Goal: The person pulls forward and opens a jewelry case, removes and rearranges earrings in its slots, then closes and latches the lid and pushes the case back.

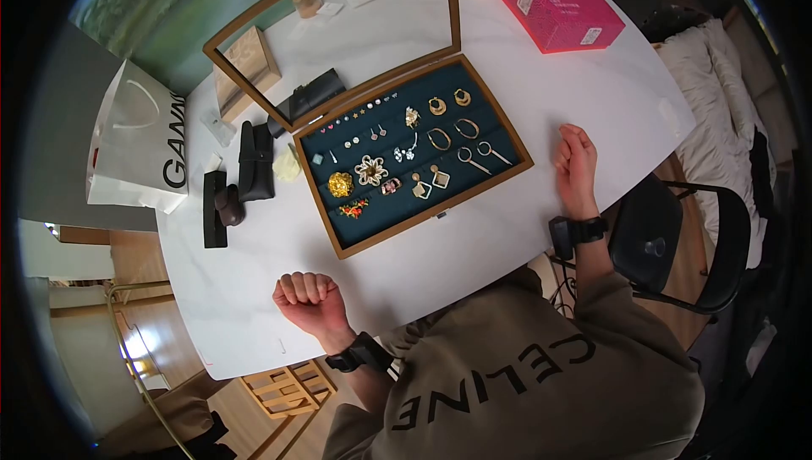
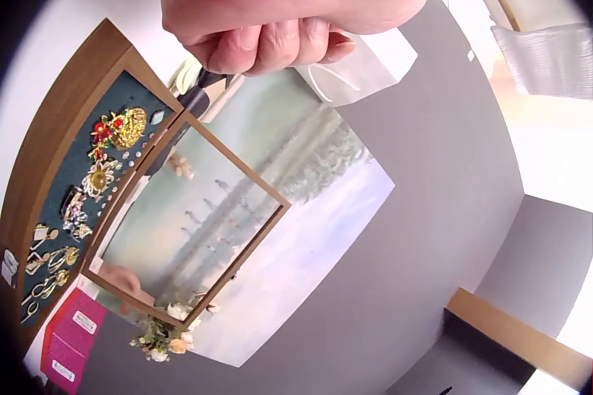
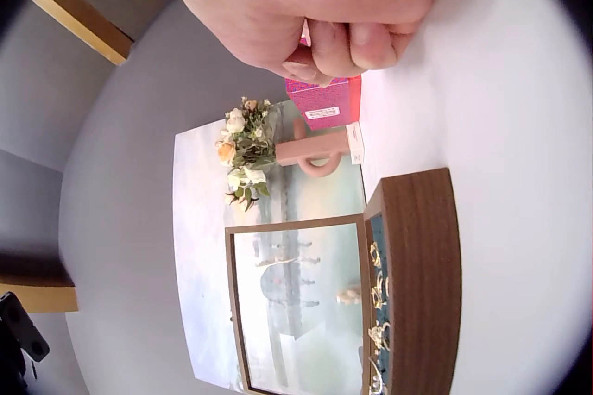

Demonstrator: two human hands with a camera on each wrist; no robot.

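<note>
— Both hands, where are they?
— Left hand and right hand rest on the desk, fists curled, holding nothing.
— And the jewelry case?
— Between them, lid open.

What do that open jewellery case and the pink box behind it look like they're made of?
Jewellery case: a wood-look brown frame, seemingly lined with dark green velvety fabric; its raised lid looks like clear glass, since the table shows through. Pink box: probably textured cardboard, matte, with white stickers.

Stud earrings in jewelry case too small to identify; pink box label unreadable; shopping bag lettering cut off.
</note>
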